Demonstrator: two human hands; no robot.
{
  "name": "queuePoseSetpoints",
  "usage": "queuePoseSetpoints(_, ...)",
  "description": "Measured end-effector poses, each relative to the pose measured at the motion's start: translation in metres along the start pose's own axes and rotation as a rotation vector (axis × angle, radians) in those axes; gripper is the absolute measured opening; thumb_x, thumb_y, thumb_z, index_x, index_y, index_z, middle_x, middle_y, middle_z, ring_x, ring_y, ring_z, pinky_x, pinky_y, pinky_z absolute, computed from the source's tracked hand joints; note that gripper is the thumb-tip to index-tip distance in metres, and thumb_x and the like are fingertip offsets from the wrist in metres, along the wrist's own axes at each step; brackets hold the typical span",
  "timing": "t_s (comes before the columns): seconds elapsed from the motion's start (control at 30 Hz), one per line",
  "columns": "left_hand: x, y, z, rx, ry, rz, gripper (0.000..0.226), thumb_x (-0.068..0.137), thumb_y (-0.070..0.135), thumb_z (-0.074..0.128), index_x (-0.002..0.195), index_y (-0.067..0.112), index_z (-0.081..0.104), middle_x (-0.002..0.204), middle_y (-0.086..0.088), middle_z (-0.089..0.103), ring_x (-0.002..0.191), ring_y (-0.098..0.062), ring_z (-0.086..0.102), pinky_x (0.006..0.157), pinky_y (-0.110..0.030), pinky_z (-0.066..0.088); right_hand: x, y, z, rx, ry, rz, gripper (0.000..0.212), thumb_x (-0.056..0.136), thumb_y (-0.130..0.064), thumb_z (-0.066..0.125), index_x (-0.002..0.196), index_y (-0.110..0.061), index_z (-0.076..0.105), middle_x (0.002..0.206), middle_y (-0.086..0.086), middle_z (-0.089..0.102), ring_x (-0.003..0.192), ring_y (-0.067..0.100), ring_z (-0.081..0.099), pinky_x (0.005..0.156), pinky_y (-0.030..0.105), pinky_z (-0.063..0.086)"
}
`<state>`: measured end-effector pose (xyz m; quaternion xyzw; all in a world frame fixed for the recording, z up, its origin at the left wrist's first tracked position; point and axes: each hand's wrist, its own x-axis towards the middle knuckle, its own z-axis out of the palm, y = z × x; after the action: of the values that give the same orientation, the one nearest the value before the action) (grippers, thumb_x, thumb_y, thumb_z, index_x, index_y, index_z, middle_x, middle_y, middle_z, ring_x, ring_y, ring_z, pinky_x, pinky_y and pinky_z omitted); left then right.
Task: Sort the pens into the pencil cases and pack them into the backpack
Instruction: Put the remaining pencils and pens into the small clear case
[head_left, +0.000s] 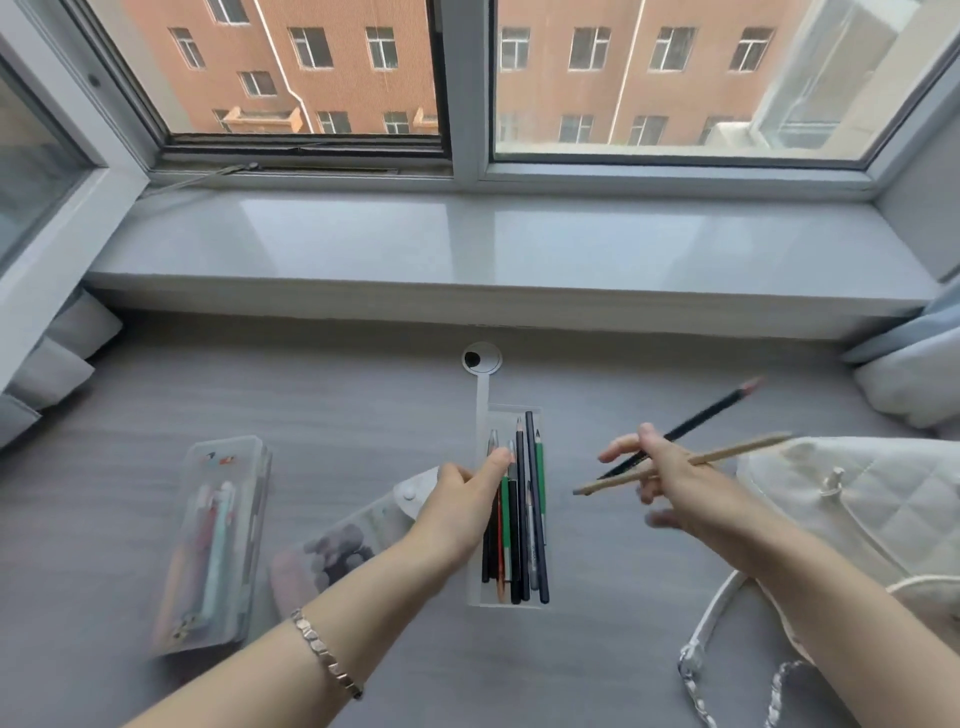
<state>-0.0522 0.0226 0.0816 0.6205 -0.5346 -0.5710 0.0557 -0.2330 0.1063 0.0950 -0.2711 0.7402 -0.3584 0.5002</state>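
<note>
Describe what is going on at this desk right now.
A person is sorting pens at a desk. The right hand has two pencils, one black and one wooden, in its grip above the desk. The left hand is at the tray of pens; whether its grip has one is unclear. A clear case holding pens and a soft case lie to the left. The backpack sits to the right.

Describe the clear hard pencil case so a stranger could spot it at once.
Start at the grey desk below the window. Farthest left on it lies the clear hard pencil case. Unlike the soft pebble-print pouch beside it and the open tray of dark pencils, it is a rigid box holding pastel pens.
</note>
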Motion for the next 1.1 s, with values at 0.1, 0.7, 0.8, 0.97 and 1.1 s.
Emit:
queuePoseSetpoints(0.1,-0.006,-0.004,0.005,0.011,-0.005,0.011,0.047,0.088,0.058,0.042,0.102,0.012,0.043,0.084,0.007,0.046,0.086,-0.013,0.044,0.075,-0.030,0.031,-0.009,-0.011,0.008,0.007,0.082,-0.111,0.033,0.093,-0.019,0.040,0.069,-0.011,0.062,0.060,0.005,0.040,0.053,0.014,0.039,0.049,0.021,0.033)
queuePoseSetpoints(0.7,-0.024,0.000,0.013,-0.174,-0.010,0.129,0.054,0.089,0.056,0.041,0.120,0.013,0.047,0.098,0.010,0.051,0.103,-0.012,0.047,0.085,-0.029,0.033,-0.012,0.010,0.053,-0.602,0.185,-0.509,0.035,0.068,-0.043,0.076,0.083,-0.019,0.055,0.063,-0.015,0.041,0.055,-0.003,0.040,0.051,0.011,0.035)
queuePoseSetpoints(0.8,-0.022,0.003,0.012,-0.263,-0.008,0.179,0.058,0.083,0.064,0.043,0.117,0.016,0.051,0.101,0.007,0.058,0.100,-0.010,0.054,0.087,-0.032,0.043,-0.013,0.023,0.054,-0.301,0.405,-0.579,0.048,0.075,-0.058,0.060,0.108,-0.024,0.052,0.086,-0.016,0.044,0.078,-0.004,0.046,0.068,0.009,0.038)
queuePoseSetpoints(0.97,-0.035,0.012,0.015,-0.363,0.103,0.306,0.035,0.094,0.045,0.037,0.111,0.015,0.038,0.089,0.008,0.049,0.080,0.000,0.048,0.064,-0.020,0.038,-0.011,0.039,0.071,0.867,0.274,0.160,0.044,0.098,-0.039,0.034,0.133,-0.013,0.038,0.137,0.013,0.042,0.129,0.025,0.041,0.105,0.035,0.032)
queuePoseSetpoints(1.1,-0.045,0.010,0.027,-0.323,0.135,0.417,0.030,0.094,0.039,0.042,0.110,0.015,0.035,0.095,0.009,0.049,0.089,-0.004,0.052,0.073,-0.018,0.042,-0.008,0.034,0.080,1.514,-0.027,0.328,0.059,0.098,-0.043,0.024,0.127,0.003,0.047,0.104,0.023,0.065,0.090,0.034,0.064,0.078,0.031,0.051)
